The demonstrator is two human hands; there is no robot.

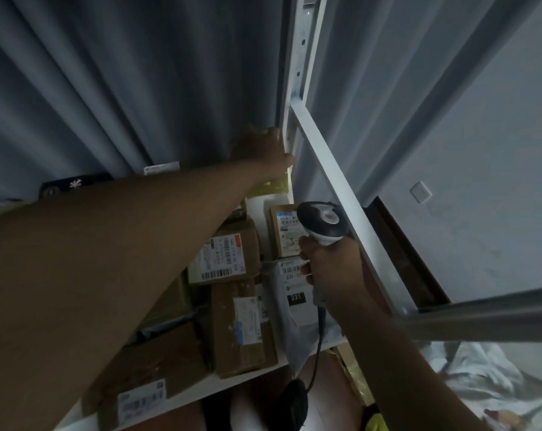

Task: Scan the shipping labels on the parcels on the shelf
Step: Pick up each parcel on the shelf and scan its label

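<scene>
Right hand is wrapped around the scanner grip, head aimed away from the body over the parcels. Left hand reaches far back to a yellowish parcel by the shelf post; fingers are dark and partly hidden, so cannot tell if it grips or just touches.

Risks, as judgement: the scanner sits right over two labels, small box and grey bag just left of the right hand, so a wrong label may read. Dim light may cause misreads. Left forearm crosses above the brown boxes and could nudge them; the cable below the right hand could snag on the shelf edge.

The shelf holds parcels packed touching, labels mostly up.
</scene>
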